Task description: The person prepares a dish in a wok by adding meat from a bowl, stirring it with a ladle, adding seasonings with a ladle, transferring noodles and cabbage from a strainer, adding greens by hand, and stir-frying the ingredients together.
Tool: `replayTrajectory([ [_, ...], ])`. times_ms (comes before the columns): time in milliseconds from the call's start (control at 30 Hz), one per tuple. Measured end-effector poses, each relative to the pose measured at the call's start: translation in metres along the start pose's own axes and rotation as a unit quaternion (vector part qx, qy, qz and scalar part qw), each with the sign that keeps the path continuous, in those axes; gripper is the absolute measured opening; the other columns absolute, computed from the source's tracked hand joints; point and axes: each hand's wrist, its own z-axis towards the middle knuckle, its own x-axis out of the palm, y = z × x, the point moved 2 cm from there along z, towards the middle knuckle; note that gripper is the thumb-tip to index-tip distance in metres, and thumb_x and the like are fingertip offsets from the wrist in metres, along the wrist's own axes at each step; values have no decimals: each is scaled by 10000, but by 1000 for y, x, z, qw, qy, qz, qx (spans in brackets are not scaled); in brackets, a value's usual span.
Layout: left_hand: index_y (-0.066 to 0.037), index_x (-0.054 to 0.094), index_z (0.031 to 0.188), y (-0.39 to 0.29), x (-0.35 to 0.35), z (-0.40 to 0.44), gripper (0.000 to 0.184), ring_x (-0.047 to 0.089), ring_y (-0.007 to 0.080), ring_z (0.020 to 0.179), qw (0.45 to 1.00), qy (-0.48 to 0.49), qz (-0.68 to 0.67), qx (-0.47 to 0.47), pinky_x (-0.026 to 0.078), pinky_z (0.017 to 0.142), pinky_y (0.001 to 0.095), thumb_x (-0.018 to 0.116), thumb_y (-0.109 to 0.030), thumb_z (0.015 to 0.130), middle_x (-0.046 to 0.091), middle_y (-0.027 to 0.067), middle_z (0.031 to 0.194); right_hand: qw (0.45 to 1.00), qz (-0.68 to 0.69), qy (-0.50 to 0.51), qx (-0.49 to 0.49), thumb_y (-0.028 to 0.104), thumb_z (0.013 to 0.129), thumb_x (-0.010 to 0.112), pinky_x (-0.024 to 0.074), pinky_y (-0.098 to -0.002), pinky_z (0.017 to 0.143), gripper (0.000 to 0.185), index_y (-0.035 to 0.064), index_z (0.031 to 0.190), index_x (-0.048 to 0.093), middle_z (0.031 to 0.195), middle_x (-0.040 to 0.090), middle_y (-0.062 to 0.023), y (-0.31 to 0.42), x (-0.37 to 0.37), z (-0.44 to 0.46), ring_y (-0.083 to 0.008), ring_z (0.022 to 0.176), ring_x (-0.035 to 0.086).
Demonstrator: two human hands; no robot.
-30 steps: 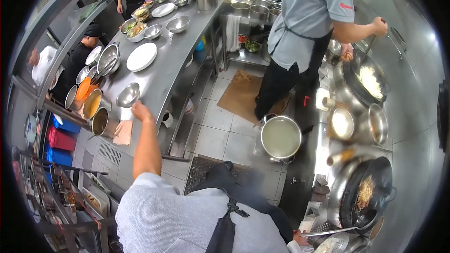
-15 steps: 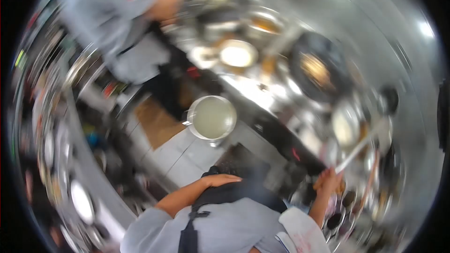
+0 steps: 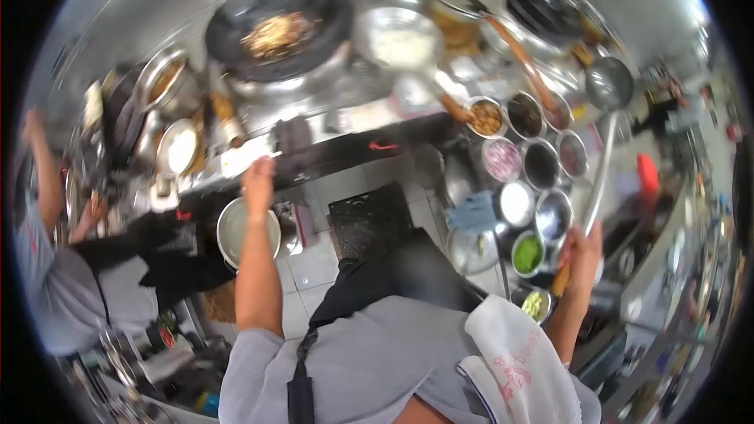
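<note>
Since half a second ago in the head view, your left hand has left your waist and now reaches to the stove ledge near the wok of browned food, fingers bunched, though whether they pinch anything you cannot tell. Your right hand is wrapped round the long-handled ladle, its bowl out beside the condiment pots. Expect it to feel stiff, probably bowl-heavy and slick if greasy, so grip its wooden end, not the metal shank.
</note>
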Motion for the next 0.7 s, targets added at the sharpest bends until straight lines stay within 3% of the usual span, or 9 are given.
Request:
replayTrajectory([
  [33, -56, 602, 1093, 41, -4, 51, 383, 558, 157, 829, 929, -107, 193, 296, 443, 724, 328, 478, -380, 931, 615, 36, 952, 1000, -1, -17, 22, 131, 861, 564, 333, -208, 317, 198, 90, 1002, 430, 618, 416, 9, 1, -9, -1, -65, 410, 418],
  [67, -79, 580, 1129, 15, -3, 57, 362, 539, 143, 819, 986, -46, -157, -9, 430, 710, 315, 464, -362, 936, 606, 24, 967, 999, -10, -29, 43, 141, 853, 572, 339, -210, 321, 212, 85, 1016, 448, 624, 429, 9, -2, -18, -2, -61, 413, 412],
  [133, -118, 583, 1093, 40, -5, 99, 303, 528, 117, 728, 980, -27, -193, -29, 408, 617, 253, 509, -347, 909, 598, 25, 924, 995, -8, -51, 85, 133, 854, 558, 346, -210, 327, 319, 72, 1151, 457, 622, 442, 21, -12, -34, -3, -55, 415, 405],
  [167, -108, 575, 1095, 53, -13, 114, 342, 551, 122, 769, 983, 29, -161, -83, 428, 594, 255, 598, -352, 858, 594, 52, 904, 993, 1, -81, 91, 115, 853, 550, 350, -212, 332, 381, 67, 1214, 438, 616, 441, 22, -12, -38, -9, -59, 414, 404],
  [233, -106, 542, 1174, 34, 3, 84, 468, 538, 149, 738, 957, -9, -199, -213, 446, 645, 275, 592, -434, 845, 587, 66, 975, 993, -15, -57, 99, 115, 873, 541, 360, -230, 339, 420, 56, 1267, 406, 596, 446, 10, -26, -48, -3, -74, 412, 418],
  [300, -166, 402, 1358, 27, 21, 61, 680, 519, 208, 955, 944, 2, -227, -239, 452, 742, 332, 592, -525, 813, 482, 113, 1230, 993, 7, -55, 101, 106, 879, 535, 359, -235, 342, 433, 58, 1285, 392, 577, 447, 5, -31, -54, -4, -77, 411, 424],
  [367, -171, 271, 1408, 22, 45, 56, 786, 471, 240, 1100, 921, 28, -270, -279, 401, 893, 389, 565, -575, 801, 427, 127, 1281, 991, 12, -49, 120, 96, 877, 535, 363, -241, 345, 458, 63, 1305, 376, 565, 448, 3, -41, -62, 0, -81, 408, 425],
  [533, -162, 360, 1335, 14, 85, 55, 670, 407, 256, 1147, 877, -20, -371, -306, 342, 968, 441, 538, -547, 816, 392, 118, 1266, 985, -71, -50, 148, 123, 874, 544, 363, -266, 355, 501, 42, 1327, 345, 586, 463, -9, -58, -70, 10, -98, 413, 433],
  [700, -167, 425, 1252, 13, 84, 63, 607, 439, 238, 1082, 866, -18, -366, -339, 370, 918, 413, 560, -515, 774, 434, 86, 1197, 981, -96, -70, 153, 124, 872, 550, 380, -264, 358, 523, 37, 1339, 331, 633, 482, -26, -87, -63, 18, -102, 427, 447],
])
